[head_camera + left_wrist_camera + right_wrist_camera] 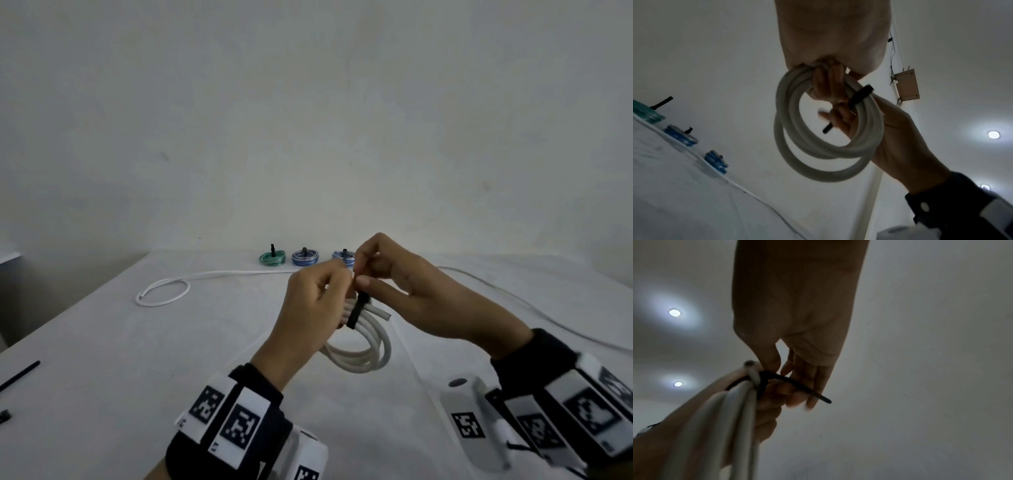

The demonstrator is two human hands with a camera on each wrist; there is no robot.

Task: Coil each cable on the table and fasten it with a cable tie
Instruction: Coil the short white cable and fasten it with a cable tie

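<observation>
My left hand [313, 308] grips the coiled white cable [364, 346] above the tabletop [102, 342], fingers curled through the loops. My right hand [404, 291] pinches the black cable tie [354, 313] wrapped round the coil. Three tied coils [304, 257] sit at the far edge, beside a loose white cable [164, 291].

Both hands raised above the worktop, meeting at mid-field. Left hand [317, 308]: fingers [828, 84] curled closed in a grip, back of the hand toward the viewer. Right hand [411, 287]: thumb and forefinger pressed together in a pinch, remaining fingers [809, 386] loosely extended. Both wrists carry dark bands with printed markers.
</observation>
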